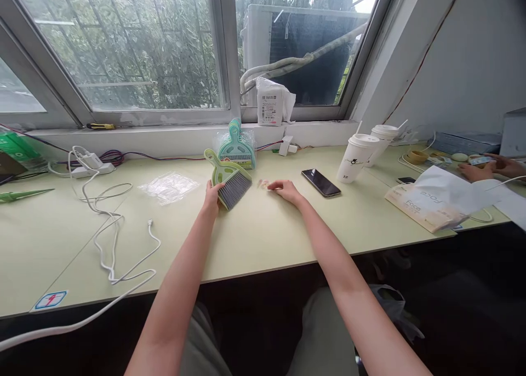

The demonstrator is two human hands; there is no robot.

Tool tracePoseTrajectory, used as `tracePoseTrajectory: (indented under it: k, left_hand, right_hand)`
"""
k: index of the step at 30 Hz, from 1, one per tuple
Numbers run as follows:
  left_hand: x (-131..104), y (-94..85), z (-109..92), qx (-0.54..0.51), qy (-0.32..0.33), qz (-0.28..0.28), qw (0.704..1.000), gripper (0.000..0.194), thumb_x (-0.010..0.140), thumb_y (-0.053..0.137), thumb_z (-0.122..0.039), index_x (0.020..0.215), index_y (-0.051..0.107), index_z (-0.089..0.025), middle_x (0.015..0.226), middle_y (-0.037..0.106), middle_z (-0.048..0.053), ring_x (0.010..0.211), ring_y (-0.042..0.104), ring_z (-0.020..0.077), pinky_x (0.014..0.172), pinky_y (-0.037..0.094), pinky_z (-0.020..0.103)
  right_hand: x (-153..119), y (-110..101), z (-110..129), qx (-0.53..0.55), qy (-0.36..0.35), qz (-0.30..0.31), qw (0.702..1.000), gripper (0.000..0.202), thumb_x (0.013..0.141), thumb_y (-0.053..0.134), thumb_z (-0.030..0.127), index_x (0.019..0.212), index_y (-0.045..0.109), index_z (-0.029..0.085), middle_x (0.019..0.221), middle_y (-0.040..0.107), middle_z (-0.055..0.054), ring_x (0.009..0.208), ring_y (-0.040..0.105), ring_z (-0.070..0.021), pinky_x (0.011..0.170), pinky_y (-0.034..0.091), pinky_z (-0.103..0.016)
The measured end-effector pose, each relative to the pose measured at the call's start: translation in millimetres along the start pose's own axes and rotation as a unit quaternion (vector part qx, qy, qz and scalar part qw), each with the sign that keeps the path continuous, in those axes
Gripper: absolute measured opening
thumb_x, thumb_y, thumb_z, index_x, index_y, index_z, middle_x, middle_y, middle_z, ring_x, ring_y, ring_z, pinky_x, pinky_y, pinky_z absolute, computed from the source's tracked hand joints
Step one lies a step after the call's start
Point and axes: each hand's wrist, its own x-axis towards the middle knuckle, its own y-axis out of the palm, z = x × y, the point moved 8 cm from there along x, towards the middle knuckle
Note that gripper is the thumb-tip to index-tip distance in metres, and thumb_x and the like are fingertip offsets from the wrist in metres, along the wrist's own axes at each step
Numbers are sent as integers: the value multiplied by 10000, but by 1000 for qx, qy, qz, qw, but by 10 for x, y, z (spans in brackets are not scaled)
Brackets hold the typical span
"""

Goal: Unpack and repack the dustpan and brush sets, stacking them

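My left hand [211,195] is closed around the lower left edge of a small green dustpan with its brush [236,188] clipped into it. The set is tilted, handle pointing up and left, grey bristles facing right. Over the table my right hand [285,191] has its fingers bent together, pointing left. At its fingertips are small pale scraps [263,184], blurred and too small to name. Right behind the set, a teal dustpan and brush [235,146] in clear wrapping leans against the sill. A crumpled clear plastic wrapper [169,187] lies to the left.
A black phone [321,183] and two lidded white cups [356,159] with straws stand right of my hand. Farther right are a tissue pack [427,200] and another person's hands [480,170]. White cables [113,228] sprawl at left. A paper pack [271,103] sits on the sill.
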Motion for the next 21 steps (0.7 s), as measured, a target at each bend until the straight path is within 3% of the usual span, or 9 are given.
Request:
tracePoseTrajectory:
  k: [2, 4, 8, 12, 16, 18, 21]
  left_hand:
    - [32, -29, 17, -13, -4, -6, 1000, 427, 678, 628, -231, 1087, 514, -270, 970, 597, 30, 809, 604, 179, 626, 494, 270]
    - [71, -50, 40, -19, -4, -12, 1000, 448, 667, 626, -228, 1101, 525, -268, 989, 600, 38, 839, 611, 198, 662, 515, 304]
    - [135, -81, 83, -1, -5, -24, 1000, 458, 663, 620, -238, 1113, 532, -263, 997, 605, 44, 876, 616, 217, 710, 529, 341]
    - [156, -88, 79, -3, 6, -25, 1000, 456, 658, 617, -222, 1106, 541, -253, 1006, 609, 47, 916, 612, 218, 744, 531, 338]
    - [153, -89, 106, -11, -10, -28, 999, 464, 661, 619, -219, 1115, 532, -252, 1002, 611, 45, 900, 614, 219, 727, 535, 339]
    - [144, -71, 120, -7, -17, -21, 1000, 472, 668, 623, -237, 1129, 525, -258, 997, 608, 44, 889, 616, 222, 709, 535, 342]
    - [107, -16, 133, 5, -27, 3, 1000, 490, 674, 633, -257, 1151, 524, -262, 1007, 607, 48, 876, 619, 224, 687, 532, 341]
  right_hand:
    - [-12, 27, 103, 6, -38, 5, 999, 402, 704, 467, -12, 919, 737, 194, 1002, 708, -18, 955, 637, -150, 913, 474, -283]
    - [-26, 21, 156, -35, -56, -13, 998, 383, 725, 481, -4, 882, 745, 225, 1073, 691, 2, 1014, 615, -157, 933, 460, -296]
    - [-45, 119, 170, -108, -62, 28, 992, 211, 843, 586, 236, 981, 738, 281, 1189, 648, 19, 1121, 562, -189, 997, 411, -344]
    - [-44, 147, 146, -144, -62, 43, 987, 300, 842, 627, 349, 1130, 684, 291, 1291, 590, 4, 1198, 505, -206, 1035, 364, -352]
    - [-19, 16, 44, -185, 0, -20, 982, 426, 851, 623, 347, 1254, 605, 210, 1310, 560, -76, 1228, 449, -258, 1018, 361, -381]
    - [-17, -35, -8, -194, 41, -32, 980, 379, 819, 660, 350, 1163, 652, 191, 1272, 570, -99, 1207, 456, -273, 1000, 367, -384]
    - [-27, -31, -30, -140, 70, 2, 988, 288, 757, 717, 268, 1022, 678, 161, 1165, 603, -108, 1063, 548, -210, 908, 420, -308]
